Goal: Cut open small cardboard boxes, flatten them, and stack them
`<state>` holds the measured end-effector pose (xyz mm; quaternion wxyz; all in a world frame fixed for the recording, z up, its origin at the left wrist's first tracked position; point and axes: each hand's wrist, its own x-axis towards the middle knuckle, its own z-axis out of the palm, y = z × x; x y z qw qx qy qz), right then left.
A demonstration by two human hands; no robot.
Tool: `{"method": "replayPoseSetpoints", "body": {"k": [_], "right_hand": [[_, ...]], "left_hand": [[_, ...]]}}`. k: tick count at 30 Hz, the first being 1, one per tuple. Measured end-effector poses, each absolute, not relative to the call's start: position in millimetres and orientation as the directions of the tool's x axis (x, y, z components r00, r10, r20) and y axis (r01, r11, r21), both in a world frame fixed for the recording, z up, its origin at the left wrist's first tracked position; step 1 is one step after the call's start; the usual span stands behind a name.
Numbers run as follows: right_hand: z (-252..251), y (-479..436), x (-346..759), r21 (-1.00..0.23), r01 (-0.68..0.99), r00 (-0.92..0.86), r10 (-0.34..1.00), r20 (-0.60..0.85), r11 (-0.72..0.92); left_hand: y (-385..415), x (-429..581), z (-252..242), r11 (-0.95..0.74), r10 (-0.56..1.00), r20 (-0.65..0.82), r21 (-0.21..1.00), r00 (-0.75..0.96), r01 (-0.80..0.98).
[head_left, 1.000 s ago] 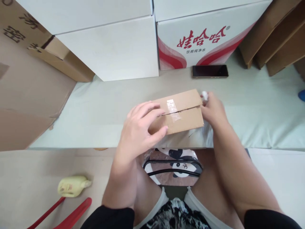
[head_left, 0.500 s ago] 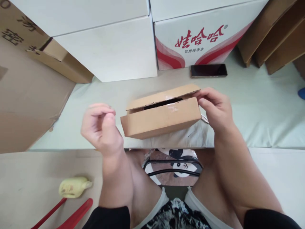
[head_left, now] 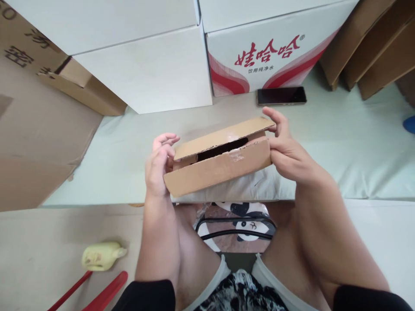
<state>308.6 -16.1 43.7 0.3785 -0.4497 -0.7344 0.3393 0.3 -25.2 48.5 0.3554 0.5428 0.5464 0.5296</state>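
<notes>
A small flat brown cardboard box [head_left: 220,166] is held up just above a light green surface [head_left: 356,142], tilted with its front face toward me. Its top flaps are parted, showing a dark slit, with torn clear tape on them. My left hand [head_left: 158,166] grips the box's left end, fingers curled round it. My right hand [head_left: 287,151] holds the right end, thumb on the front face and fingers by the upper flap. A grey-white plastic bag [head_left: 246,190] lies under the box.
A black phone [head_left: 281,95] lies beyond the box, in front of a white carton with red print [head_left: 269,56]. Plain white cartons [head_left: 139,65] and brown cardboard [head_left: 39,125] stand left; brown boxes [head_left: 372,47] right. On the floor lie a yellow bottle [head_left: 100,255] and red handles [head_left: 97,293].
The box went from lying flat under my left palm to being lifted and tilted. My left hand came off it, then returned to grip its left end. The top flaps have parted.
</notes>
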Motion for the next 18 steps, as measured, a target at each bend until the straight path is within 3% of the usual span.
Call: {"method": "replayPoseSetpoints", "body": {"k": [5, 10, 18], "right_hand": [[49.4, -20.7, 307.9, -0.798, 0.398, -0.399, 0.868, 0.294, 0.453], [49.3, -24.1, 306.5, -0.787, 0.433, -0.437, 0.866, 0.245, 0.44], [55.2, -24.1, 298.8, -0.789, 0.453, -0.358, 0.895, 0.267, 0.416]], "left_hand": [[-24.1, -5.2, 45.8, -0.313, 0.945, 0.327, 0.918, -0.018, 0.243], [-23.4, -14.9, 46.4, -0.381, 0.917, 0.283, 0.83, 0.28, 0.408], [-28.7, -14.2, 48.0, -0.402, 0.915, 0.307, 0.722, 0.26, 0.562]]}}
